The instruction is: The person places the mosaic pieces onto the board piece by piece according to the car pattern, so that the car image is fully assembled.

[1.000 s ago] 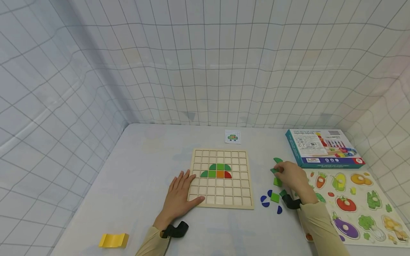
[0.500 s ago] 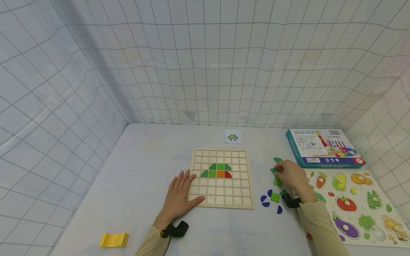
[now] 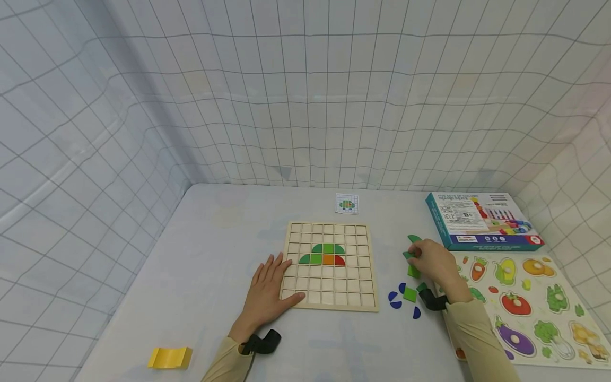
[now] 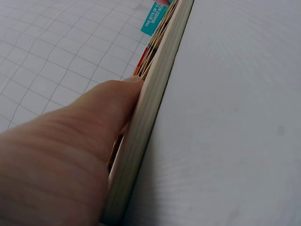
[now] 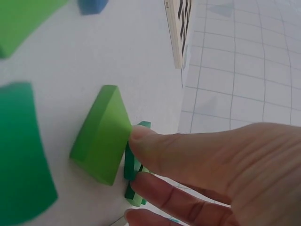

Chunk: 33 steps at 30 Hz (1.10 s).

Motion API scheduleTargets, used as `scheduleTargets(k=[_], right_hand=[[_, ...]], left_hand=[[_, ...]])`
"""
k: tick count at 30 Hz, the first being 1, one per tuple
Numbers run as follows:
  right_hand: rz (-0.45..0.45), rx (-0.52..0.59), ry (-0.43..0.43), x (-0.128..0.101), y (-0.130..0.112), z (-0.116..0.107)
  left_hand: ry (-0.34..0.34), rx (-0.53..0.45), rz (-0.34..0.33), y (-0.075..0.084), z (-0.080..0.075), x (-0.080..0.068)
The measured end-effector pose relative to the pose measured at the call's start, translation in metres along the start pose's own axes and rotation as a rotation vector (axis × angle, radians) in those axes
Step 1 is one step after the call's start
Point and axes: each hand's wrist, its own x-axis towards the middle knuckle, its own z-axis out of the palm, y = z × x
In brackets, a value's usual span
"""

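Head view, nearest first: a yellow block (image 3: pixel 169 358) lies well left of the grid board (image 3: pixel 328 265). The left hand (image 3: pixel 269 292) lies flat, fingers straight, holding nothing, its thumb pressed along the board's near left edge; the left wrist view shows only that thumb against the board's rim. Right of the board, blue pieces (image 3: pixel 396 298) lie scattered. Just beyond them the right hand (image 3: pixel 436 265) pinches dark green pieces (image 5: pixel 134 162) with thumb and fingers, beside a light green wedge (image 5: pixel 101 141); its knuckles hide them from above, and how many it holds is unclear. A vegetable puzzle (image 3: pixel 525 307) is cut off at the right. Farthest right, a box (image 3: pixel 482 220).
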Motion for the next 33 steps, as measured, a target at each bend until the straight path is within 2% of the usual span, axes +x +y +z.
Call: scheduleTargets(k=[18,33], right_hand=[[0.035,0.0,-0.035,0.0025,-0.0023,0.0038],[0.02,0.009,0.017,0.002,-0.0019,0.0063]], left_hand=[[-0.003,0.01,-0.002,-0.0013,0.0018,0.001],[-0.008,-0.004,-0.005,0.0009,-0.0009,0.0004]])
